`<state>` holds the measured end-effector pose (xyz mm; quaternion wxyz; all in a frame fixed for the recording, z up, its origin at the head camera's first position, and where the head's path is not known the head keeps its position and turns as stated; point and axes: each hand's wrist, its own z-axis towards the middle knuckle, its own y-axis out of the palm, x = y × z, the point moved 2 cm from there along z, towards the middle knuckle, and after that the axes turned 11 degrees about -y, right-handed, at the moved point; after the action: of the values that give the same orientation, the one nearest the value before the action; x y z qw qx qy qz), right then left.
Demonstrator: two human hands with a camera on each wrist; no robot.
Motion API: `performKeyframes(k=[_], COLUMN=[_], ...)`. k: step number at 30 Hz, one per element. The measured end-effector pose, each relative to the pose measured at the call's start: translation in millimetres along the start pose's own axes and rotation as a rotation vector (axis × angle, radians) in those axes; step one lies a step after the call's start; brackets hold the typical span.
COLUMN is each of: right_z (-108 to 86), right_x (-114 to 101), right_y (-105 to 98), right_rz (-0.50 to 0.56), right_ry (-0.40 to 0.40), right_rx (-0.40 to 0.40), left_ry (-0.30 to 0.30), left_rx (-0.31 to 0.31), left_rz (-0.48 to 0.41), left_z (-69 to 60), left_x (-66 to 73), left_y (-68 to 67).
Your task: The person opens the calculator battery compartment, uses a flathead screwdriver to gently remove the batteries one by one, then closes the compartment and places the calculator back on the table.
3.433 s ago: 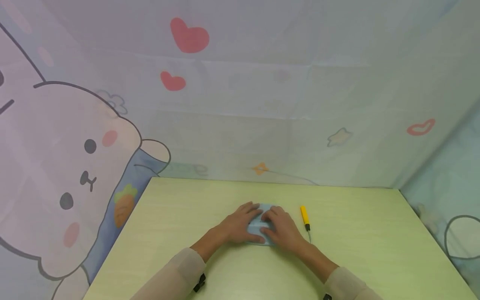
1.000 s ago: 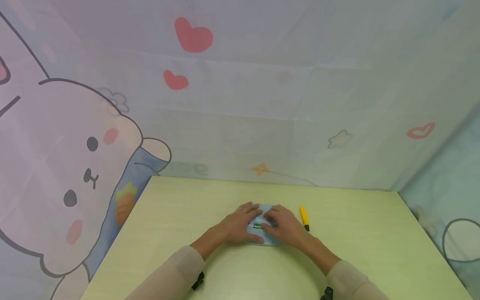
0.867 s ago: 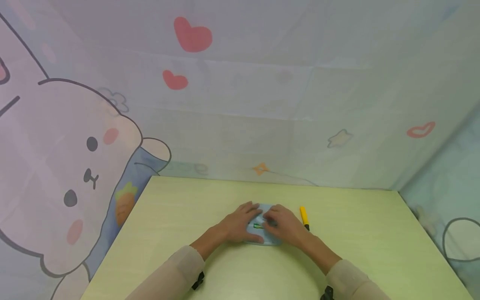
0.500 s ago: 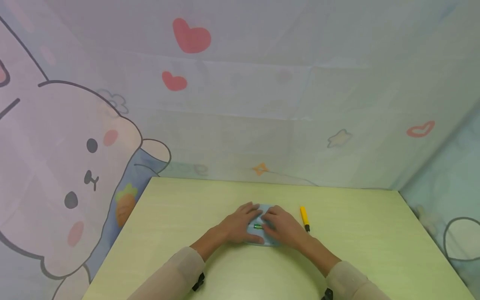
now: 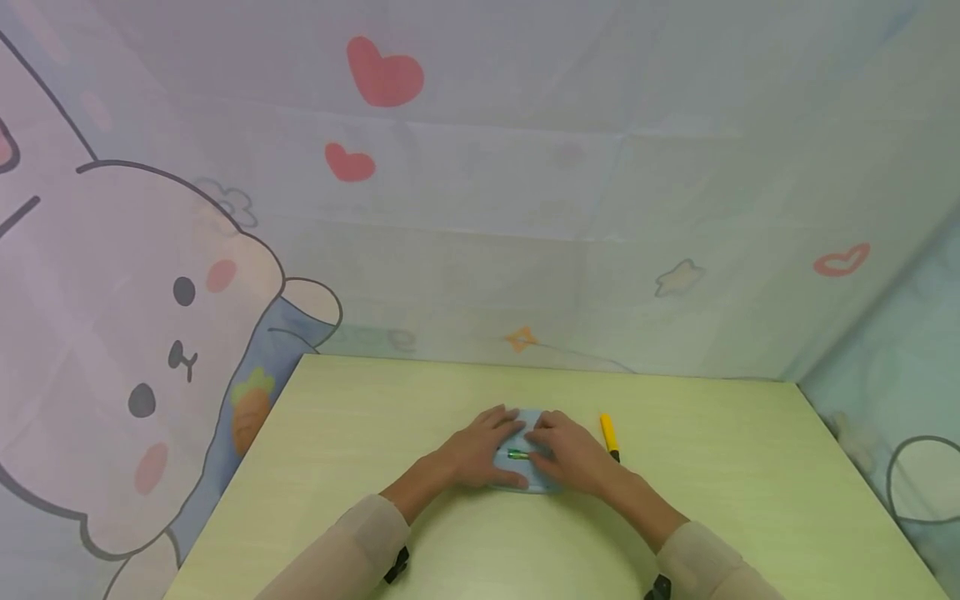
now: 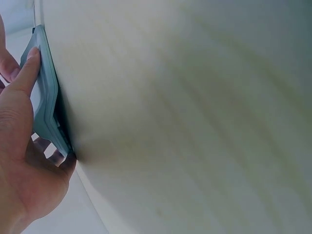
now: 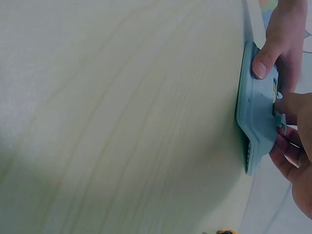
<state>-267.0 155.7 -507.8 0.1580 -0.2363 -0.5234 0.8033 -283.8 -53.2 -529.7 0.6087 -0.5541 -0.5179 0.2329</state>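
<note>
A light-blue plastic device point(image 5: 529, 417) lies on the table between both hands. A green battery point(image 5: 517, 454) shows in a recess in its upper face. My left hand point(image 5: 476, 454) grips the device's left side, thumb on top near the front edge and fingers at the far side. In the left wrist view, fingertips curl at the edge of the device point(image 6: 46, 92). My right hand point(image 5: 576, 458) is over the right part. The right wrist view shows its thumb and fingers pinching a small light-blue battery cover point(image 7: 281, 121), partly hidden by the fingers.
A yellow-handled screwdriver point(image 5: 608, 431) with a black collar lies right of the right hand; its shaft is mostly hidden by that hand. The pale wooden table point(image 5: 375, 400) ends at a printed cloth backdrop point(image 5: 480, 192) at the back.
The green battery was not visible 3.4 seconds ago and shows now, the cover lifted away from it. My left hand holds its place; the right hand shifts only slightly over the device.
</note>
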Motion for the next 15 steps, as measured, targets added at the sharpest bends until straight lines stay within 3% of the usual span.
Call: performKeyframes(k=[15], right_z=[-3.8], right_x=[5.7], right_y=[-6.0], right_rz=[0.062], right_ry=[0.092], right_rx=[0.000], left_ry=[0.000], left_rx=[0.006], left_rz=[-0.003], left_z=[0.5], left_x=[-0.6], left_y=[1.0])
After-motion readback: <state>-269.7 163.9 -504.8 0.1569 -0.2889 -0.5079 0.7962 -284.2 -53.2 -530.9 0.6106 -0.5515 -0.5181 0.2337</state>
